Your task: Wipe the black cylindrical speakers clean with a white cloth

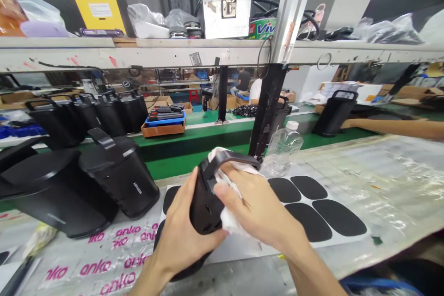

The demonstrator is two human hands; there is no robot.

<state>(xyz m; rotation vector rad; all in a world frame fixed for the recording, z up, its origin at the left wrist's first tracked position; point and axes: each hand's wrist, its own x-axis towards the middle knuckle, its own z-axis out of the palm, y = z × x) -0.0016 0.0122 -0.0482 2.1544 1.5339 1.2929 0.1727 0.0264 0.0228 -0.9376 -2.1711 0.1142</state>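
A black cylindrical device [201,210] with a curved top handle, like a portable speaker, is tilted in front of me. My left hand [180,229] wraps around its side, thumb along the lower edge. In my right hand [255,203] is a white cloth [231,217], bunched up and pressed against the device's top, beneath the handle [231,157]. The cloth and fingers hide part of that top. Beneath lies a white sheet [243,250] bearing several rounded black pads [307,222]. Two similar black devices [120,180] [58,194] stand to the left.
Behind the pads is a clear plastic bottle [282,148] beside a dark post [267,111]. Several more black devices [104,111] line the far left, near a blue-lined box [163,125]. At right, another person's arm [395,127] reaches toward a black device [335,113]. A loaded shelf [166,53] crosses above.
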